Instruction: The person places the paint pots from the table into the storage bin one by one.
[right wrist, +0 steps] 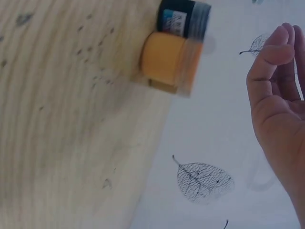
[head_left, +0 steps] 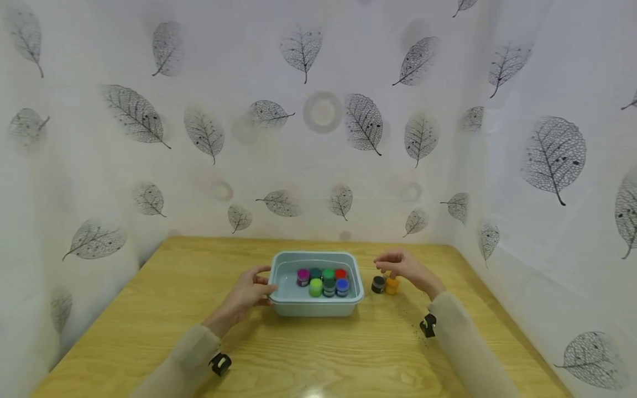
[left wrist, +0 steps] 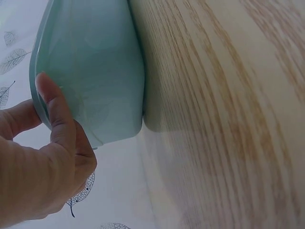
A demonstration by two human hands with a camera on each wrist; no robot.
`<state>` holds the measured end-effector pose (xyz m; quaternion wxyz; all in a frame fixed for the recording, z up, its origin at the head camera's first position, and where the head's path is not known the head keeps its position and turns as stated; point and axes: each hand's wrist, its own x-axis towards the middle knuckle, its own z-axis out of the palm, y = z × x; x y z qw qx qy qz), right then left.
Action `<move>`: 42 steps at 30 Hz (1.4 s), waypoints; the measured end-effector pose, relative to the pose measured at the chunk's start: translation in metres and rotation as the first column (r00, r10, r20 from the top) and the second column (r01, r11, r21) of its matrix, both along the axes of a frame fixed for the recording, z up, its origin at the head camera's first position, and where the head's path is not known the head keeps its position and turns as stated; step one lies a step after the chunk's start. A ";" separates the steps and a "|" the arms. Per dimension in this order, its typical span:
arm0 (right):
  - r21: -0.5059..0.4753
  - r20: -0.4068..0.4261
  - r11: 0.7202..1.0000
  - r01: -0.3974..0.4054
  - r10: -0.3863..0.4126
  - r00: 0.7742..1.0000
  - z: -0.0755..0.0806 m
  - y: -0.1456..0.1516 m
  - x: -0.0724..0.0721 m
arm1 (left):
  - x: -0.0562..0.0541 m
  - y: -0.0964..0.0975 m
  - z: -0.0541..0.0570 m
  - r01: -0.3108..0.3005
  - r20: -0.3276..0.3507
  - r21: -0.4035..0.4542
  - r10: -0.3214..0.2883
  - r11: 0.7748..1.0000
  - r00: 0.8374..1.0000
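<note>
A pale blue-green plastic tub (head_left: 314, 309) stands on the table, its left end gripped by my left hand (head_left: 246, 293). In the left wrist view, thumb and fingers pinch the tub's rim (left wrist: 34, 76). Several small paint jars sit inside, among them a magenta jar (head_left: 303, 278), a lime jar (head_left: 316, 288), a red jar (head_left: 340, 274) and a blue jar (head_left: 342, 288). To the tub's right, a black jar (head_left: 378, 285) and an orange jar (head_left: 392, 287) stand side by side. My right hand (head_left: 405, 269) hovers just above them, fingers loosely bent and holding nothing.
The wooden table (head_left: 298, 359) reaches back to a white curtain (head_left: 318, 166) printed with leaves, which also hangs along both sides. Small dark specks mark the wood near the right forearm. The tub's left part shows bare floor beside the jars.
</note>
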<state>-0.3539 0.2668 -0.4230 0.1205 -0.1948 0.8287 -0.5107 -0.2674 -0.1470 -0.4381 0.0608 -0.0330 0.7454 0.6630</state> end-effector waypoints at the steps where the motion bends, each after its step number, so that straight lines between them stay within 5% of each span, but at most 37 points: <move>1: 0.007 -0.001 1.000 0.001 -0.001 1.000 -0.001 0.003 0.000 | 0.000 0.000 0.000 -0.002 -0.002 0.000 0.002 1.000 1.000; 19: 0.154 -0.035 0.988 0.015 -0.009 0.999 -0.021 0.038 0.001 | -0.001 -0.003 0.001 0.044 -0.040 0.009 -0.043 0.999 0.998; 27: 0.188 -0.007 0.981 -0.051 0.054 0.999 -0.029 0.041 0.003 | -0.002 -0.004 -0.001 0.051 -0.034 0.011 -0.050 0.999 0.998; 42: 0.171 0.047 0.983 -0.066 0.058 0.997 -0.034 0.040 0.003 | 0.001 -0.005 -0.002 0.035 -0.041 0.014 -0.034 0.999 0.999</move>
